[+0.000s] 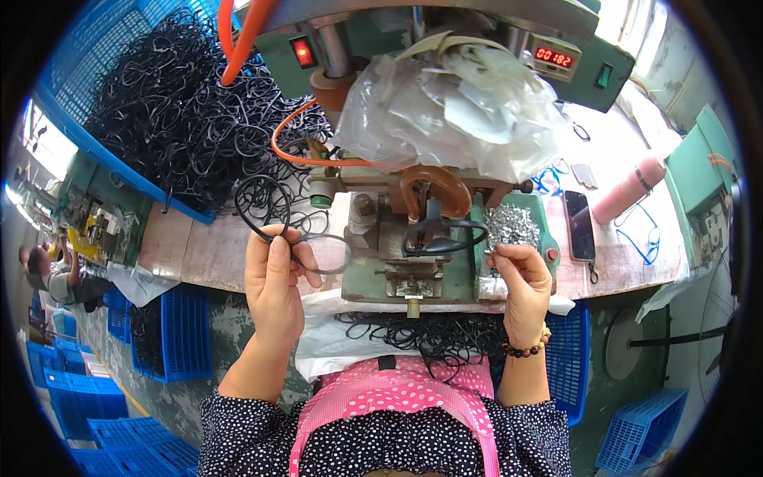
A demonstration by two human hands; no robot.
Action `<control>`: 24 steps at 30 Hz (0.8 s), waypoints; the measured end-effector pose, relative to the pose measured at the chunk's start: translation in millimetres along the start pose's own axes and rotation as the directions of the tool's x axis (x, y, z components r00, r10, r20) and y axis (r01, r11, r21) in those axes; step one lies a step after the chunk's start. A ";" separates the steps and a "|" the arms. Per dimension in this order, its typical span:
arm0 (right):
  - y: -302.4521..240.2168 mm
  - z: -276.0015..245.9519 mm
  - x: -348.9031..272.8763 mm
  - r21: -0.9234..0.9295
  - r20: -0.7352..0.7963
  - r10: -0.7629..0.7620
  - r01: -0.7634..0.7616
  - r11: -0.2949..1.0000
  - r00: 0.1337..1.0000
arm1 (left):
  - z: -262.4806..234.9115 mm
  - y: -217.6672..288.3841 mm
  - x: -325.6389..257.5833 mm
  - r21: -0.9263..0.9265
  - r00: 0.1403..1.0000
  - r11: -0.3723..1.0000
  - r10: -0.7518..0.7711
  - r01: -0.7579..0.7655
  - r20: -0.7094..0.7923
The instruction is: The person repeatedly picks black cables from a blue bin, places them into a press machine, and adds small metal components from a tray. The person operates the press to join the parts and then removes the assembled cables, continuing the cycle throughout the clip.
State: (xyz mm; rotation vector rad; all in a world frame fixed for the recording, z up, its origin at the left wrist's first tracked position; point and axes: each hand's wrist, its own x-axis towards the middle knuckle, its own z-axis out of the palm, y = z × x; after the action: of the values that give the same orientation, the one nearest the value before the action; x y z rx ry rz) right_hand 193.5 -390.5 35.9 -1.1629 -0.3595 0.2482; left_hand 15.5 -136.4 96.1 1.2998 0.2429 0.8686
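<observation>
My left hand (274, 274) is closed on a thin black cord loop (262, 208), left of a green press machine (453, 290). Part of the loop stands above my fingers and another part hangs out to their right. At the machine's right side, my right hand (520, 290) has thumb and forefinger pinched together at the edge of a heap of small shiny metal pieces (513, 224). Whatever is between those fingertips is too small to make out. Another black loop (413, 241) sits at the middle of the press, below a brown curved part (445, 191).
A blue basket (103, 147) and a big tangle of black cords (183, 103) fill the far left. Crumpled clear plastic (477, 103) hangs over the press front. To the right lie a phone (579, 226) and a pink cylinder (629, 191). More cords (429, 330) rest at my lap.
</observation>
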 end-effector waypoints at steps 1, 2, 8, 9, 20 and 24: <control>-2.3 1.8 -0.5 0.018 0.002 0.005 -0.005 1.000 1.000 | 6.9 3.6 -0.8 -0.007 0.999 0.999 0.036 -0.035 0.017; -4.1 3.7 -0.5 0.030 0.017 -0.007 0.007 1.000 1.000 | 13.9 6.5 -1.1 -0.019 0.997 0.997 0.075 -0.074 0.029; -17.0 14.5 2.8 0.102 0.074 -0.004 -0.003 0.995 0.997 | 46.2 15.6 6.0 -0.041 0.978 0.987 0.157 -0.153 0.138; -19.4 17.1 3.4 0.113 0.081 0.002 -0.012 0.994 0.997 | 48.8 17.2 5.8 -0.070 0.987 0.992 0.110 -0.102 0.120; -16.5 66.9 12.9 -0.269 0.272 -0.305 0.377 0.886 0.913 | 45.2 27.2 15.6 0.027 0.976 0.981 0.187 -0.191 0.110; -8.5 87.7 11.3 -0.290 0.260 -0.310 0.381 0.878 0.914 | 48.0 24.5 29.8 0.037 0.969 0.971 0.231 -0.234 0.082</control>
State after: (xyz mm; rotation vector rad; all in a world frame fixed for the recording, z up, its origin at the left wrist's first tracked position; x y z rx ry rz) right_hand 168.7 -315.3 76.0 -1.3858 -0.8121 -0.0134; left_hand 54.5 -151.3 141.4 1.4215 0.0491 1.0130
